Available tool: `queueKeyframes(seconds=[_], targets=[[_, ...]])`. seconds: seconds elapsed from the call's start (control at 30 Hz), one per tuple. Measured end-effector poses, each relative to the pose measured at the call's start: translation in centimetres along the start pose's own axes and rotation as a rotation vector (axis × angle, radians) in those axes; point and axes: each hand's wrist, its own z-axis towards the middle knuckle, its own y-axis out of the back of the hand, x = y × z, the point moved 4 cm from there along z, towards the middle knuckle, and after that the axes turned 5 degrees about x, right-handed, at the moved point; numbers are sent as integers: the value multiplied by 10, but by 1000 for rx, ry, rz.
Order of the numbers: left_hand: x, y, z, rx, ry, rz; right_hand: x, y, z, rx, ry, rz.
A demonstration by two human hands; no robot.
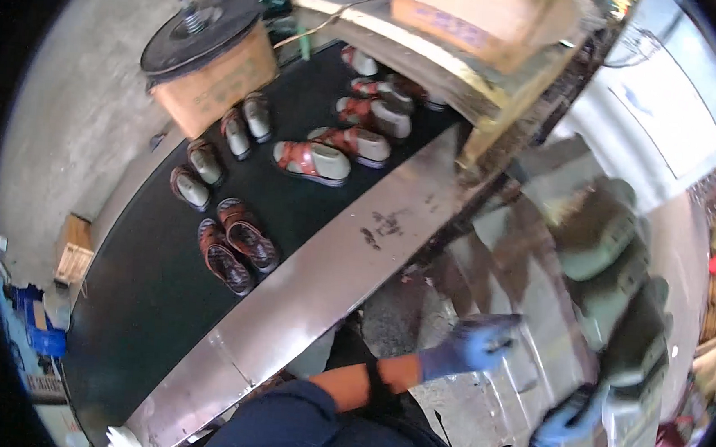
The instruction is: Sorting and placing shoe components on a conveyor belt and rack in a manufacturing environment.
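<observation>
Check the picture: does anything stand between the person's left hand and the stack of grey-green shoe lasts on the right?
Nothing visible does. The left hand, in a blue glove, hangs over bare metal shelving, apart from the shoe lasts. The right hand, also gloved, is at the stack's lower end; whether its grip is closed is blurred.

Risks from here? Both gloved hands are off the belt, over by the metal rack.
1. The right hand grips a dark, blurred item at the rack; what it is or how firmly it is held cannot be told, so it may slip.
2. The sandals on the black conveyor belt lie unwatched as the left hand reaches away; any near the steel edge might fall.
</observation>
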Motion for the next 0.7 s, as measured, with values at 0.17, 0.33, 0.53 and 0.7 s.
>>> queueKeyframes(seconds=[0.17,0.33,0.53,0.7], targets=[[146,197,-116,-424,776,149,122,-353,5,1008,-47,586],[178,356,-94,-800,961,187,206,-620,19,975,227,528],[250,470,-95,-939,797,408,268,-692,-64,1309,71,412],[253,515,-100,-598,1325,723,237,-673,20,976,756,33]])
